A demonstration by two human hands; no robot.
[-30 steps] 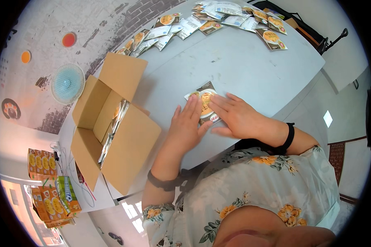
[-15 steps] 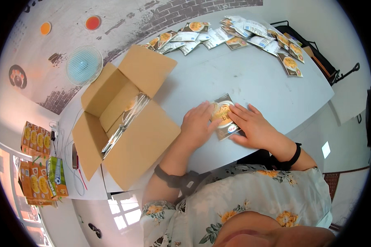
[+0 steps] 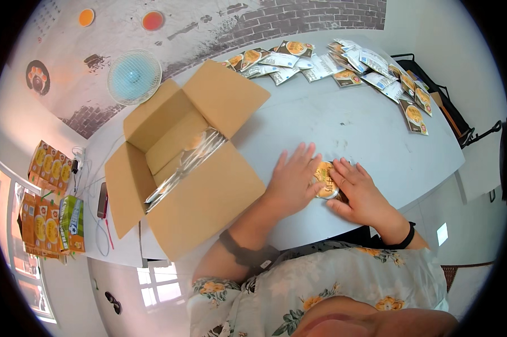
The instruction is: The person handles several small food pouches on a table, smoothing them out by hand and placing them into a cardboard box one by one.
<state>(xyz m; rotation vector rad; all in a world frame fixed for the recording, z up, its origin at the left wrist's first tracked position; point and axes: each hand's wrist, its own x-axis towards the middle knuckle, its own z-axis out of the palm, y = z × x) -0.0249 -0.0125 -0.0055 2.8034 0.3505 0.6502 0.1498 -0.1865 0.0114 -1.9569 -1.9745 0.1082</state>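
Both hands bare, palms down, near the centre of the frame. Left hand (image 3: 293, 181): fingers straight and slightly parted, pointing up the frame; thumb apart from them and overlapping the left part of a packet (image 3: 325, 178). Nothing gripped; cannot tell whether the hand presses on the packet or sits just above it. Right hand (image 3: 359, 192): flattened, fingers extended and close together, thumb set apart, lying over the right part of the same packet; no grasp closed around it.

Packet: right of centre in the frame, flat on the white table (image 3: 326, 121), between and partly under the hands. Visible portion shows a bowl picture in yellow and orange; the edges are largely covered.

Cardboard box (image 3: 208, 196): left of centre, flaps folded outward. Several packets (image 3: 189, 163) stand in a row inside, along the side nearest the person, thin silvery edges up.

Loose heap of packets (image 3: 324, 66): along the far table edge, top centre to upper right of the frame; some show brown picture fronts, others white backs, many overlapping.

Left edge of frame: orange cartons (image 3: 40, 224) and a green carton (image 3: 72, 222) just beside them. Phone (image 3: 102, 200) on the table between cartons and box. Upper left: round blue mesh-covered object (image 3: 134, 77), kind uncertain. Dark band (image 3: 402, 236) on the right wrist; wider grey band (image 3: 244, 251) on the left forearm.
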